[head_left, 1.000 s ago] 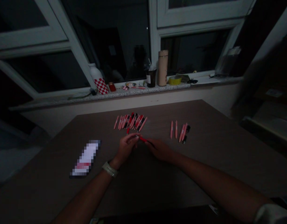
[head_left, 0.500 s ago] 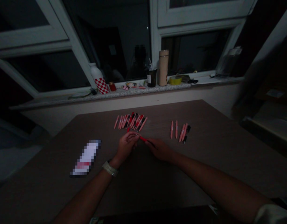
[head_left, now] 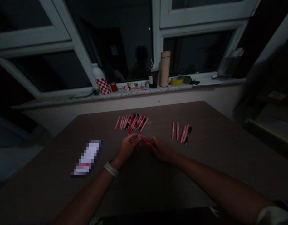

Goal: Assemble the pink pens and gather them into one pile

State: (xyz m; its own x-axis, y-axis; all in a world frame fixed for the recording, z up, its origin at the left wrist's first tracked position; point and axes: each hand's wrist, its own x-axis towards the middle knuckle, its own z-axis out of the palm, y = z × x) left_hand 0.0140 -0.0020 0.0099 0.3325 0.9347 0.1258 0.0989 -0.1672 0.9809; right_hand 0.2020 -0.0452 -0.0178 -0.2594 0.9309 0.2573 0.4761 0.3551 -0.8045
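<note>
A red pen (head_left: pixel 144 139) spans the gap between my two hands, just above the table. My left hand (head_left: pixel 128 147), with a pale watch at the wrist, is closed on the pen's left end, where a small shiny part shows. Closed on its right end is my right hand (head_left: pixel 160 149); the fingers hide that end. Beyond my left hand lies a pile of pink, red and black pens (head_left: pixel 132 122), with one red piece (head_left: pixel 129 131) sticking out toward me. Farther right is a smaller group of pink pens (head_left: pixel 184 133) with black pieces beside them.
A phone-like slab (head_left: pixel 86 159), blurred out, lies on the brown table (head_left: pixel 144 187) at left. Along the windowsill stand a checkered white bottle (head_left: pixel 101 81), a small red jar (head_left: pixel 113 87), a dark cup (head_left: pixel 153 78), a beige flask (head_left: pixel 165 68) and yellow tape (head_left: pixel 177 81).
My right hand's fingers have shifted slightly on the red pen, and the dark part seen by them earlier no longer shows. The view has moved a little; the pens on the table stay put.
</note>
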